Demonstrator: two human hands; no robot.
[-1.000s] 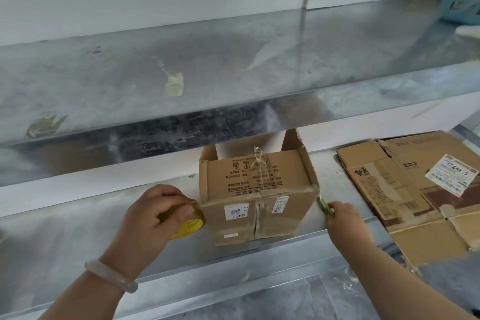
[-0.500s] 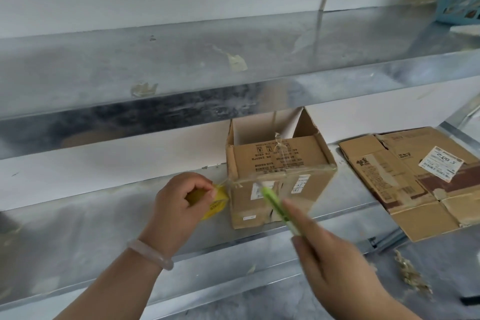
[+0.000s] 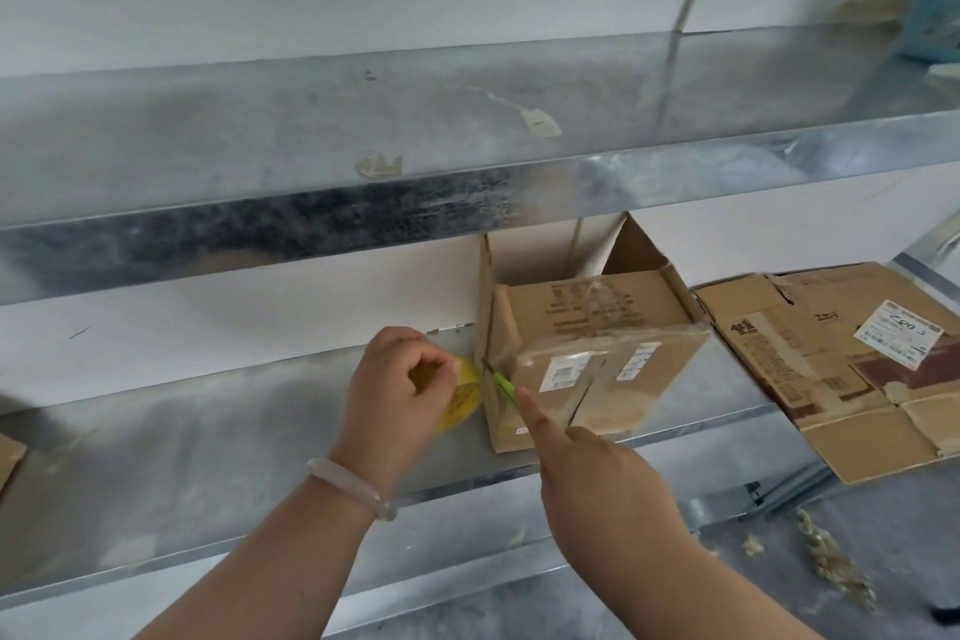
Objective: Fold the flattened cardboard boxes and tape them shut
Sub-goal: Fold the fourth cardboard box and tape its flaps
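Tape roll (image 3: 461,398) in grip of left hand (image 3: 395,387), green cutter (image 3: 503,384) in grasp of right hand (image 3: 597,478)

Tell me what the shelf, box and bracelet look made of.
Shelf: sheet metal, probably galvanised steel; grey mottled sheen, blurry reflections.
Box: brown cardboard, likely corrugated; matte and creased, with glossy clear tape across its front edge.
Bracelet: pale, smooth, slightly translucent band; jade, glass or plastic, cannot tell which.
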